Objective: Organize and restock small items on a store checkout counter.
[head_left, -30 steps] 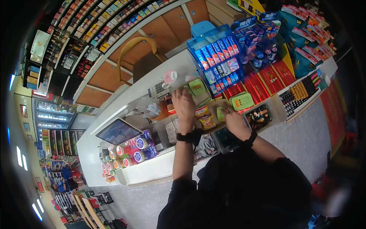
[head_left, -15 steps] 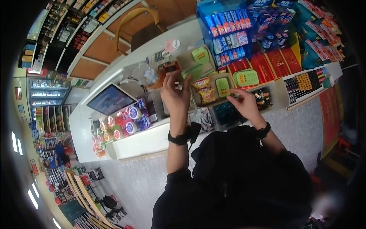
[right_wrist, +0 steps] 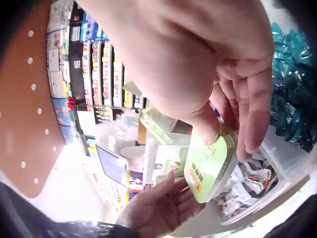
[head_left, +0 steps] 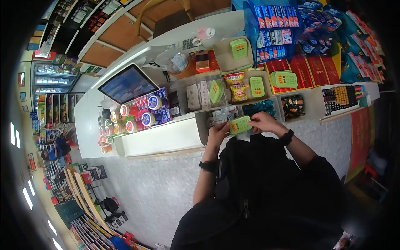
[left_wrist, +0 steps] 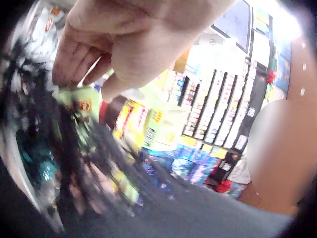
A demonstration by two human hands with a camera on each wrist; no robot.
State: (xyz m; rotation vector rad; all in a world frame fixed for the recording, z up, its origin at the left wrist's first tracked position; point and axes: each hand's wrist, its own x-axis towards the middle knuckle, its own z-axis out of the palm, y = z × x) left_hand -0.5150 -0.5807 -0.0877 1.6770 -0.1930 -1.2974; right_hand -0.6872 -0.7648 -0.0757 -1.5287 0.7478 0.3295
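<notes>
A light green tin (head_left: 240,124) is held between both hands over the front bins. The left hand (head_left: 218,135) grips its left end; the right hand (head_left: 266,123) pinches its right end between thumb and fingers. In the right wrist view the tin (right_wrist: 210,163) is tilted, with the right hand (right_wrist: 198,59) above it and the left hand (right_wrist: 163,206) at its lower end. The left wrist view shows the left hand (left_wrist: 129,44) at the tin (left_wrist: 81,106), partly behind dark blurred strands. Another green tin (head_left: 257,86) lies beside yellow snack packets (head_left: 238,87).
One green tin (head_left: 216,91) leans in the left clear bin. More lie in a back box (head_left: 239,48) and on red packs (head_left: 284,79). A screen (head_left: 127,84) and round tubs (head_left: 148,119) stand left; a blue gum rack (head_left: 273,38) stands behind. Teal-wrapped items (head_left: 260,109) fill a front bin.
Both hands have drawn back from the boxes toward the body and now hold a green tin together. A green tin that was blurred near the left hand now leans in the left bin.
</notes>
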